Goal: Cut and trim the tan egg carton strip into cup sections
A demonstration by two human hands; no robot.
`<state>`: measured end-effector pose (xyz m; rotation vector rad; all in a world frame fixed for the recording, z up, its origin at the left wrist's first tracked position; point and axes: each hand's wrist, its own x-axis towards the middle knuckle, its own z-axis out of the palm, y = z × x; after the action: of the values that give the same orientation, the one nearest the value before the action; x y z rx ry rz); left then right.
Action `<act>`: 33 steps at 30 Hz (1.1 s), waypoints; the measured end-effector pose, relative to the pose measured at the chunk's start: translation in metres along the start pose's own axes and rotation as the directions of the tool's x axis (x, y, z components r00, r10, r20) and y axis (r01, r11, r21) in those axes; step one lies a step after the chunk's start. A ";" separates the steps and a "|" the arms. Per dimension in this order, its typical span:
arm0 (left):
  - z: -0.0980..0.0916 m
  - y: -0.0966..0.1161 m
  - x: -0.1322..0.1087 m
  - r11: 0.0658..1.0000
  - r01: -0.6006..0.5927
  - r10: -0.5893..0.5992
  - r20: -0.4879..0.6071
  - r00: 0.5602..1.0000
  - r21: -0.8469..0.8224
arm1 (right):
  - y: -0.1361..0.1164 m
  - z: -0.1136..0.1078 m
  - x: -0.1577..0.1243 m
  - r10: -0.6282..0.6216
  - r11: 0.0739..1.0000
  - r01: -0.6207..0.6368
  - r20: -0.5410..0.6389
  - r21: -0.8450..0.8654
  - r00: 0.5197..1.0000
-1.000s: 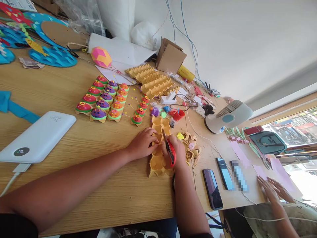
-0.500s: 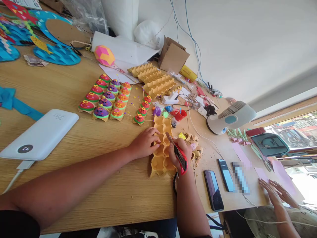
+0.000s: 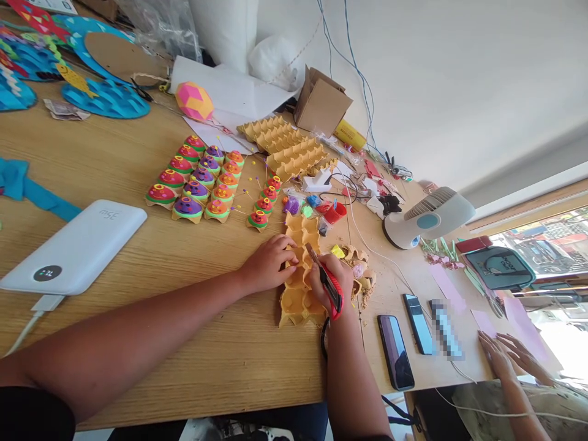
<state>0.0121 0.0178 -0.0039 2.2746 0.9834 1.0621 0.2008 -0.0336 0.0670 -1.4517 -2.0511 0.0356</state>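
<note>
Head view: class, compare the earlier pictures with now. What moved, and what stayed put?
The right hand swung the handle of the red knife slightly rightward, blade kept on the egg tray. The left hand stays pressing the tray; nothing was let go.

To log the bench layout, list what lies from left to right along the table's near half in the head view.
White power bank → left hand → right hand gripping red cutter → black phone → second phone → another person's hands.
</note>
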 end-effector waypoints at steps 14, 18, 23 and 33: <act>-0.002 0.004 0.000 0.999 0.039 -0.039 0.025 0.999 0.018 | -0.003 -0.006 0.002 -0.114 0.988 0.122 0.095 -0.091 0.989; -0.002 0.003 0.000 0.999 0.043 -0.043 0.026 0.999 0.024 | -0.003 -0.007 0.002 -0.126 0.986 0.135 0.097 -0.098 0.987; -0.001 0.002 0.000 0.999 0.029 -0.029 0.024 0.999 0.023 | 0.001 -0.006 0.001 -0.158 0.981 0.167 0.091 -0.098 0.983; -0.002 0.003 0.000 0.999 0.031 -0.031 0.025 0.999 0.024 | -0.005 -0.011 0.001 -0.196 0.979 0.199 0.081 -0.037 0.977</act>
<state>0.0121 0.0166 -0.0011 2.2783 1.0226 1.0117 0.2023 -0.0383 0.0778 -1.2836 -2.2632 -0.0368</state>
